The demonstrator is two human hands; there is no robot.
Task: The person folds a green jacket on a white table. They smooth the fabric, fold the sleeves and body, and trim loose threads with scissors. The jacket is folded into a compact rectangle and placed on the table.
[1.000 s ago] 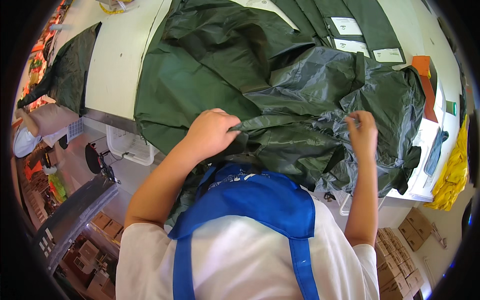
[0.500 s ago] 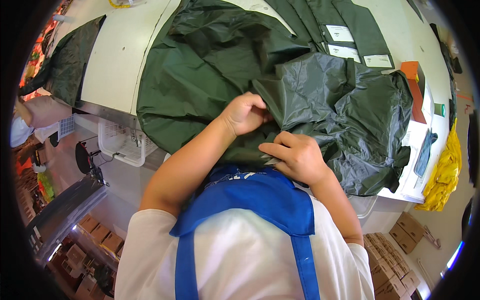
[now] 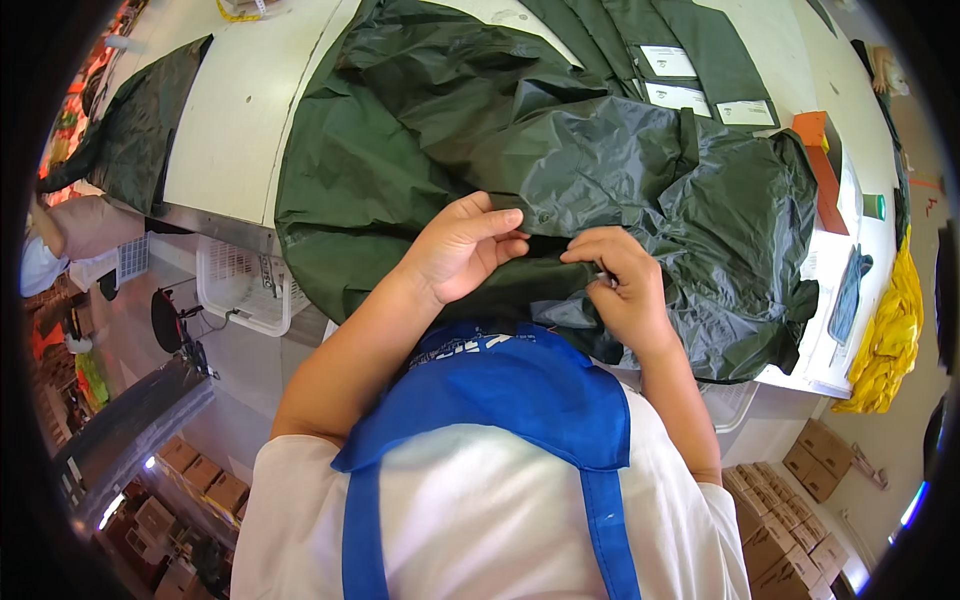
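While both hands work close together above the apron, the dark green cloth lies crumpled across the white table in front of the person, its dull side to the left and its shinier side to the right. The left hand is at the middle of the cloth, thumb stretched toward a fold and fingers curled below it; whether they pinch the cloth I cannot tell. Just beside it, the right hand has its forefinger reaching toward the left hand, with thumb and bent fingers closed on a small shiny thing, mostly hidden. Between the hands, the cloth forms a dark hollow.

Beyond the cloth, folded green pieces with white labels lie on the table. An orange box stands near the cloth's right end, and a yellow cloth hangs farther right. A white basket sits below the table's edge at left. The person wears a blue apron over a white shirt.
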